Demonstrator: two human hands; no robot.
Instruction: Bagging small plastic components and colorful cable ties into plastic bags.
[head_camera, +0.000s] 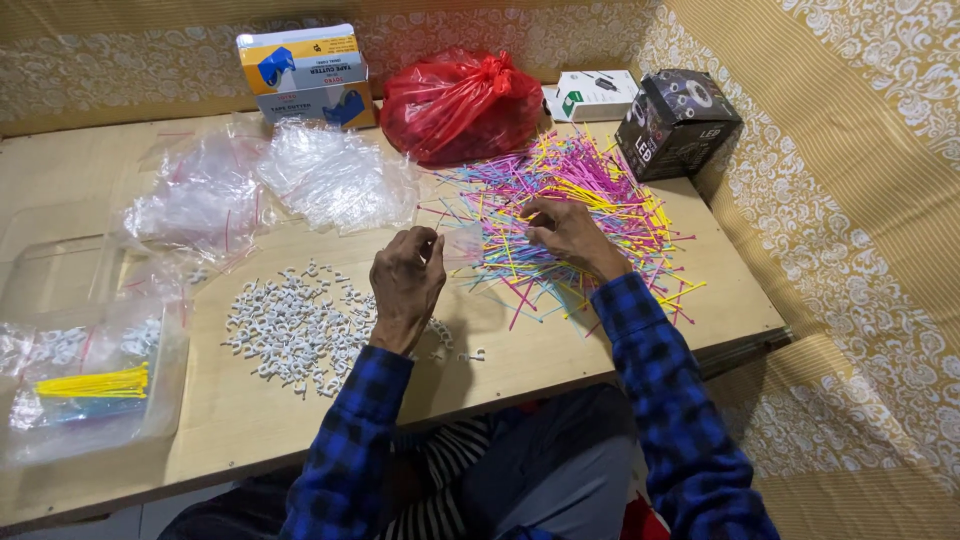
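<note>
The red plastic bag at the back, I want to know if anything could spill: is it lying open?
No, the red plastic bag is tied shut in a knot at its top, behind the pile of coloured cable ties.

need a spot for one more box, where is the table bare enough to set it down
Bare wood shows on the table along the near edge, below the white clips, and at the far left corner beside the clear bags. The near right corner past the cable ties is also free. The back edge is crowded with boxes and the red bag.
</note>
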